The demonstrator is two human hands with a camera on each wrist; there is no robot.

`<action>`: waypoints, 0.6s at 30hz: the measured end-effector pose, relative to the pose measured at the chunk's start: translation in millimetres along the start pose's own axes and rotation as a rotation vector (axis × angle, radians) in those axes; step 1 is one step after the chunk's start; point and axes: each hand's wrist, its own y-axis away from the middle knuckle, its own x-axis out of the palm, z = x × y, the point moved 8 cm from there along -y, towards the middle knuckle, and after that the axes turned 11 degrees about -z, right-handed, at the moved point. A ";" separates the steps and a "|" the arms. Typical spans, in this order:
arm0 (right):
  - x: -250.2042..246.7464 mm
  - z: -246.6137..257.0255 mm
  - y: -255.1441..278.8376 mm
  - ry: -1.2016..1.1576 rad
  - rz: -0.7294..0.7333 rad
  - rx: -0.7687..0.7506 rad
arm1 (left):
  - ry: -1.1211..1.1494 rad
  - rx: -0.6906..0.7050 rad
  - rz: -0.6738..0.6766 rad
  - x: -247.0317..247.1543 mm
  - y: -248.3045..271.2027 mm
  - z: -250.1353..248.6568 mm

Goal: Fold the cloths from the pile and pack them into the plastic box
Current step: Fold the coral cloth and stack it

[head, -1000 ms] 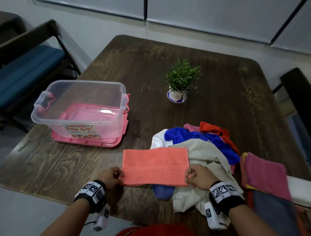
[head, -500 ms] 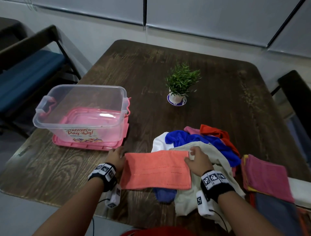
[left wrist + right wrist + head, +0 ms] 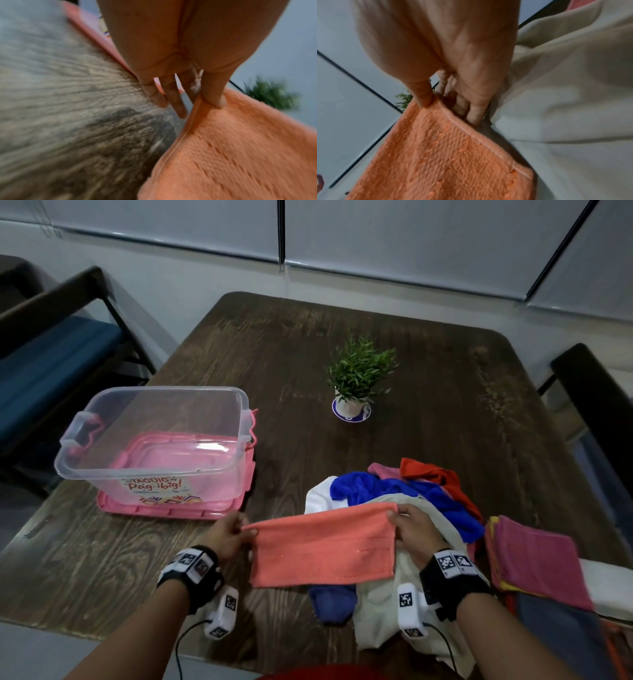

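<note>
An orange cloth, folded into a strip, hangs between my hands just above the table's near edge. My left hand pinches its upper left corner, thumb on the cloth in the left wrist view. My right hand pinches the upper right corner, over the pile of cloths of blue, white, red and beige. The right wrist view shows the orange cloth held beside the beige cloth. The clear plastic box stands on its pink lid at the left, with no cloth inside.
A small potted plant stands mid-table behind the pile. Folded pink and yellow cloths lie stacked at the right edge. A dark chair is at the right, a blue-cushioned bench at the left. Bare wood table lies before the box.
Both hands shifted from the cloth's near corners to its far corners and raised that edge off the table; the cloth now hangs instead of lying flat.
</note>
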 end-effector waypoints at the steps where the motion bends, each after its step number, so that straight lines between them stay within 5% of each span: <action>1: -3.5 0.1 2.1 -0.069 0.006 -0.002 | 0.182 -0.054 -0.017 -5.3 4.0 -1.5; 3: -8.5 12.4 13.3 -0.173 0.025 -0.046 | 0.405 -0.114 -0.036 -16.2 10.9 -8.5; 6: -12.7 34.8 26.2 -0.266 0.066 -0.135 | 0.349 -0.070 -0.071 -28.5 9.4 -15.1; 11: 5.0 96.7 44.3 -0.203 0.166 -0.385 | 0.001 0.295 -0.025 -19.2 27.1 -95.4; 14: 28.1 141.7 72.5 -0.164 0.315 -0.553 | 0.067 0.538 0.090 -3.3 61.8 -187.4; 18: 42.5 180.5 99.3 -0.184 0.390 -0.638 | 0.078 0.645 0.172 -6.7 81.9 -247.4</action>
